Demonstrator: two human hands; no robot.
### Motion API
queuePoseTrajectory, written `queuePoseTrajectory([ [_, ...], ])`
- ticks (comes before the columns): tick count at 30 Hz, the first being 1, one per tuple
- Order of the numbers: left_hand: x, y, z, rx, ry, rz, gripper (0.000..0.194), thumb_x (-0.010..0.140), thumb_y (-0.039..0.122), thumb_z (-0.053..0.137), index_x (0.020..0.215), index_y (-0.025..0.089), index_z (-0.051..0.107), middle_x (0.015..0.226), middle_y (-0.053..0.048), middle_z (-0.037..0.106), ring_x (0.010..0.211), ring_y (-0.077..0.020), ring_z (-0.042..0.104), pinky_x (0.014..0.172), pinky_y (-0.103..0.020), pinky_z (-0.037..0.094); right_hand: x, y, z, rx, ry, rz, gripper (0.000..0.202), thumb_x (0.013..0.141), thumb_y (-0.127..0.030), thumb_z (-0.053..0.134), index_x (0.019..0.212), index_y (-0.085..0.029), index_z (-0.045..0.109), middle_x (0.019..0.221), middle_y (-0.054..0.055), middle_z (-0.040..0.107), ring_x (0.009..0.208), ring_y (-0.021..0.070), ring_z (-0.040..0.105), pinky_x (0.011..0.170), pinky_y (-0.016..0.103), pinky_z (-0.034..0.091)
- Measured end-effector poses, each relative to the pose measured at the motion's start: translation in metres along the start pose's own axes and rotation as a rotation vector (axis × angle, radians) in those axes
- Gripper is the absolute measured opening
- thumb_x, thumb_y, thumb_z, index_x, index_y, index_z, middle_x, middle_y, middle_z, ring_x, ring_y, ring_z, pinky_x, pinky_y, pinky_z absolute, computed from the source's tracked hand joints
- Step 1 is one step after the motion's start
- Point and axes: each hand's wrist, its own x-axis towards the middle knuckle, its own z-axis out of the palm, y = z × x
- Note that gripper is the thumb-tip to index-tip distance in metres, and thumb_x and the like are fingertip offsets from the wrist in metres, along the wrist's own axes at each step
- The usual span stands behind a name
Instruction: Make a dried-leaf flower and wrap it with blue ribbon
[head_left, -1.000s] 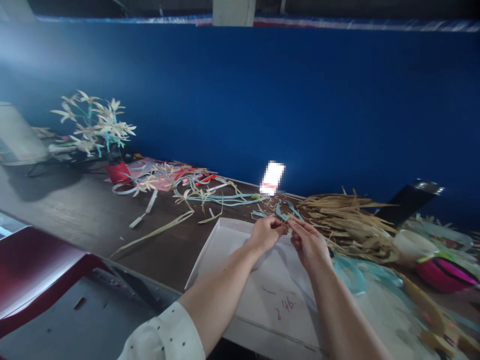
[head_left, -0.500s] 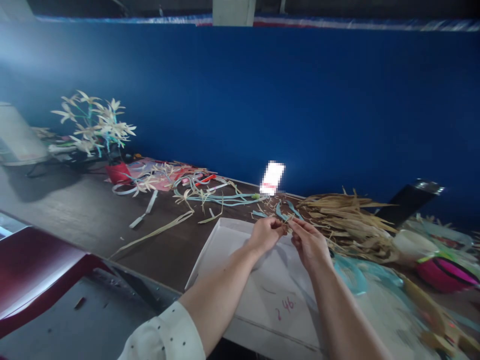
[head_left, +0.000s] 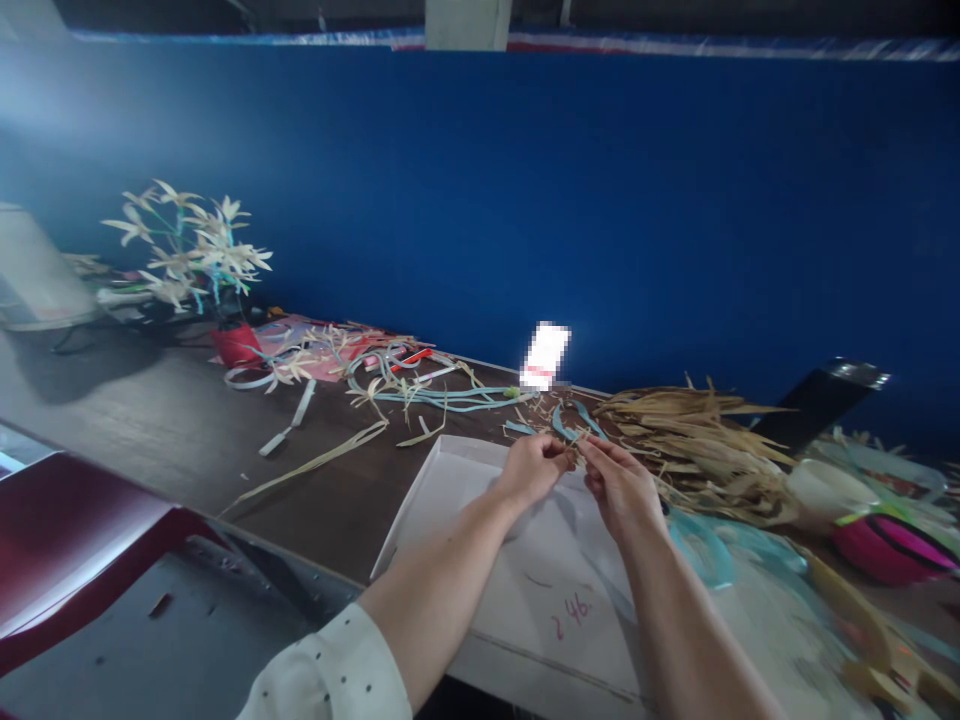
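My left hand (head_left: 534, 468) and my right hand (head_left: 619, 488) meet above a shallow white cardboard box lid (head_left: 442, 505) with red handwriting on it. Fingertips of both hands are pinched on a small straw-coloured strip of dried husk (head_left: 575, 455), mostly hidden by the fingers. Just beyond the fingers lie light blue strips (head_left: 559, 420) and small scraps. A heap of dried husks (head_left: 690, 430) lies to the right of my right hand.
A red pot (head_left: 238, 346) with pale husk flowers (head_left: 214, 245) stands at the left. Blue cords (head_left: 450, 400) and a glowing phone (head_left: 546, 356) are along the back. At right are a pink pouch (head_left: 889, 548), a roll of clear tape (head_left: 705, 552) and a black cylinder (head_left: 810, 405).
Both hands keep nearly the same place and pinch; the right fingers shift very slightly. Nothing else has visibly moved.
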Motion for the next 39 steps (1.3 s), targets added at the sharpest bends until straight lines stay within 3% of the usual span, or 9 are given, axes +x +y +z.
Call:
queuePoseTrajectory([
  [24,0.0008,-0.0002,0.0003,-0.050,-0.047,-0.016,0.030,0.073,0.041,0.056,0.074,0.013,0.067,0.068,-0.002,0.065,0.060,-0.0107,0.053,0.056,-0.021,0.038,0.0008,-0.0047,-0.0026,0.077,-0.068,0.100,0.029,0.050,-0.028,0.082,0.067,-0.017,0.061,0.057,-0.006,0.046,0.041,0.0018,0.031,0.032,0.016,0.020],
  [39,0.0006,-0.0010,-0.0009,-0.012,-0.035,-0.008,0.026,0.074,0.038,0.056,0.073,0.014,0.067,0.067,-0.002,0.065,0.061,-0.0109,0.054,0.057,-0.021,0.037,-0.0005,-0.0038,-0.0036,0.023,-0.036,0.103,0.031,0.051,-0.031,0.081,0.070,-0.017,0.061,0.060,-0.006,0.049,0.041,0.0018,0.034,0.031,0.015,0.020],
])
